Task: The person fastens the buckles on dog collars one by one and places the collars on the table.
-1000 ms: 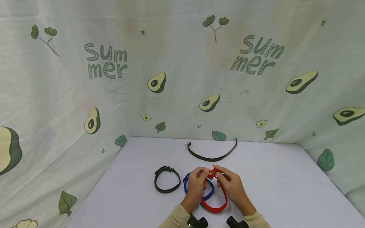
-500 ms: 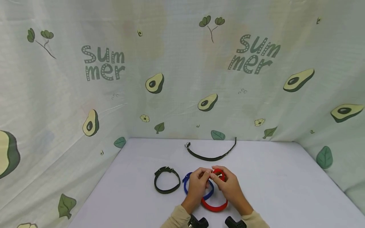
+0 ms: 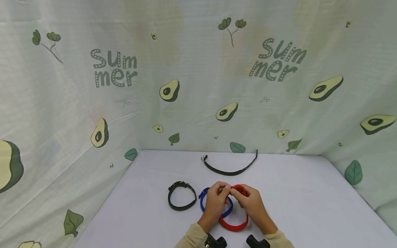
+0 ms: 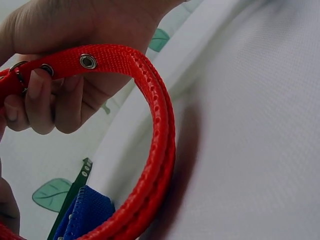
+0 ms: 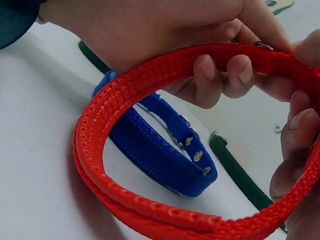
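Note:
A red buckled collar [image 3: 234,227] hangs as a loop between both hands in the head view. My left hand [image 3: 214,203] pinches its buckle end with thumb and fingertips, which hide most of the buckle. My right hand [image 3: 255,204] grips the strap beside it, the strap bending up in a small arc above the thumb. In the left wrist view, metal eyelets [image 4: 88,61] show on the strap by the right hand's curled fingers, and a metal buckle [image 4: 19,71] sits near the left edge. Behind the red loop lies a blue collar [image 5: 155,145], closed into a ring.
On the white table [image 3: 294,206], a dark collar [image 3: 182,208] closed in a ring lies left of the hands. A second dark collar [image 3: 227,173] lies unfastened in a curve near the back edge. A printed cloth [image 3: 198,86] hangs behind.
The right fingers have drawn in against the left fingertips. The red strap now arcs up above the right thumb, and its metal parts between the hands are covered. The other collars stay put.

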The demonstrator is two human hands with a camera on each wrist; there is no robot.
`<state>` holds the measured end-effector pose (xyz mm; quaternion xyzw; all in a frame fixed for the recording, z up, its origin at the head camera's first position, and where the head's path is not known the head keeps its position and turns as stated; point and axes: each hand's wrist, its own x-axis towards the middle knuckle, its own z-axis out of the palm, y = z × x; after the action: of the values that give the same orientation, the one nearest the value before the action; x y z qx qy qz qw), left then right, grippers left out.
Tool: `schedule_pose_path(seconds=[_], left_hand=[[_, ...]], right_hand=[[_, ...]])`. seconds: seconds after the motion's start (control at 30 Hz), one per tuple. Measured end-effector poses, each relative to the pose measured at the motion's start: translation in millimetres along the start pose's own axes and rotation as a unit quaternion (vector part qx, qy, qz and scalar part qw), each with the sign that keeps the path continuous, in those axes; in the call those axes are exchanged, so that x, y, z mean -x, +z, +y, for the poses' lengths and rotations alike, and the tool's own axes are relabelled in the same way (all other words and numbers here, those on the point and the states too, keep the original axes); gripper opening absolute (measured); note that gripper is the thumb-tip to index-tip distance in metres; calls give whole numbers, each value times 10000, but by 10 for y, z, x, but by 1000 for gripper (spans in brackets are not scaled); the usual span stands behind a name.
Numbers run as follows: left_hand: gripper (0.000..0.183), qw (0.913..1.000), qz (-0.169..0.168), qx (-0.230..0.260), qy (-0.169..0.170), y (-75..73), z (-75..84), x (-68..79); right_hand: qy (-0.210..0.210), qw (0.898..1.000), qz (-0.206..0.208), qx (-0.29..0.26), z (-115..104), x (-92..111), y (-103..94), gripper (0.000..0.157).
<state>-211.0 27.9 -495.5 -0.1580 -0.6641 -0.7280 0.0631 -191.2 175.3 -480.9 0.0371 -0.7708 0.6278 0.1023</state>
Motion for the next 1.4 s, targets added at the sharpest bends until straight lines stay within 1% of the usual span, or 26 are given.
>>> schedule_pose_path(seconds=[0.13,0.3,0.47,0.6,0.8,0.93,1.1,1.23,1.3,1.4], left_hand=[[16,10000,17,30,3,5,-3,-4],[13,9999,61,17,-96,10,10,6],[11,9999,-1,79,-140,22,28,23],[11,9999,-31,36,-116,35,44,31],[9,9999,-78,-98,-81,46,56,43],[9,9998,-101,-172,-28,55,65,47],[9,9999,-46,-120,18,69,53,38],[12,9998,20,-60,214,64,52,43],[13,9995,72,20,304,63,47,39],[14,9991,146,200,347,66,35,25]], right_hand=[[71,9999,40,-98,-12,3,5,22],[188,9996,194,-108,-10,3,16,22],[185,9993,289,-155,3,-1,22,22],[234,9988,297,-323,2,1,31,25],[452,9959,197,-762,-2,1,59,27],[512,9947,145,-881,-8,2,70,26],[481,9945,145,-922,-25,3,68,24],[465,9939,124,-987,-28,1,62,25],[439,9934,153,-1048,-25,-2,58,26],[445,9924,260,-1116,-22,-7,48,27]])
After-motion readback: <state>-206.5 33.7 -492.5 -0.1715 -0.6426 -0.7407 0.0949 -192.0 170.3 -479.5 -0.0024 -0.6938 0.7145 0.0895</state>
